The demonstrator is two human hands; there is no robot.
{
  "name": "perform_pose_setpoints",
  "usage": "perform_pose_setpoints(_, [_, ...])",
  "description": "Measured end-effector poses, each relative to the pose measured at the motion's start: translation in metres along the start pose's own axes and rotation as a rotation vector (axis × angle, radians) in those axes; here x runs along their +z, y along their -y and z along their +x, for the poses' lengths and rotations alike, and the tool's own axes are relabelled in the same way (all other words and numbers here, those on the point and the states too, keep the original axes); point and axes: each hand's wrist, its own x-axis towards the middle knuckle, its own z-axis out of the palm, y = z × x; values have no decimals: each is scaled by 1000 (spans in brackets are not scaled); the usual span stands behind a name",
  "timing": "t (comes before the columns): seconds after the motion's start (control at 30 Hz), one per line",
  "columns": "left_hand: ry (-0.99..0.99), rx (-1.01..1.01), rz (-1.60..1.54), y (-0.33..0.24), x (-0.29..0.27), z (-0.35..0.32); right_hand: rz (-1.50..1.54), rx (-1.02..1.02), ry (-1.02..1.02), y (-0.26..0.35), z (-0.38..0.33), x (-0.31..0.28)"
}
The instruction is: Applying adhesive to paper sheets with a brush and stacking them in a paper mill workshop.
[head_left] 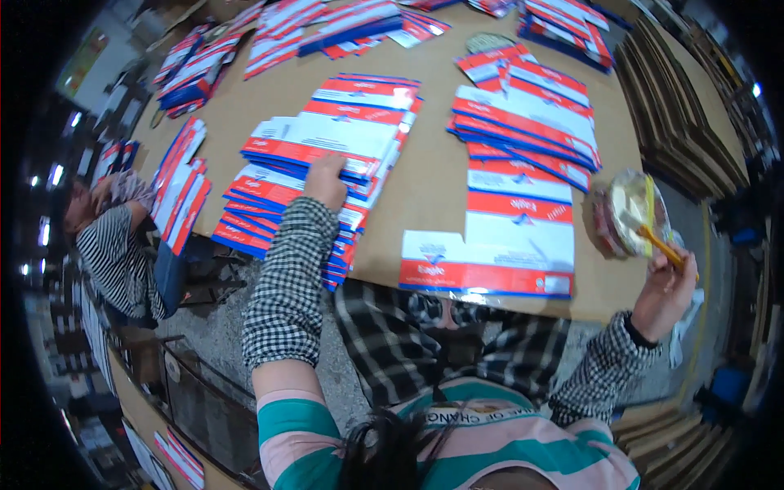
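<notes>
My left hand (327, 184) rests on a fanned stack of flat red, white and blue cartons (347, 118), its fingers curled over the edge of one; the fingertips are partly hidden. My right hand (663, 286) is closed round the yellow handle of a brush (660, 243). The brush head reaches into a round tub (608, 219) of pale paste at the table's right edge. Between my hands, flat cartons (518, 219) lie overlapped in a column down to the near edge, with a thicker fanned pile (523, 114) above them.
More carton piles (563, 28) lie along the far side of the brown table (408, 196), and another (180, 184) sits at its left edge. Stacked brown boards (670, 98) stand to the right. A person in a striped top (122, 253) sits at the left.
</notes>
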Motion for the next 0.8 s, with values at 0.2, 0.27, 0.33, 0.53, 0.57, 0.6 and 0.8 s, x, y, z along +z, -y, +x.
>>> perform_pose_setpoints(0.2, [52,-60,-371,-91,-8,-8,16,-2,-19,3,-1,-1])
perform_pose_setpoints(0.27, [236,38,-357,-118,2,-35,73,17,-5,4,-1,-4])
perform_pose_setpoints(0.33, [492,364,-24,-158,-5,-54,47,24,-41,2,-2,-5])
perform_pose_setpoints(0.53, [690,33,20,-173,7,-74,50,76,-35,-10,-10,-19])
perform_pose_setpoints(0.57, [696,34,26,-174,7,-74,66,88,-16,-10,-12,-20])
perform_pose_setpoints(0.6, [691,-10,-21,-175,5,-73,83,98,4,-10,-14,-19])
perform_pose_setpoints(0.8, [682,-59,-72,-175,10,-67,108,160,23,-12,-23,-16])
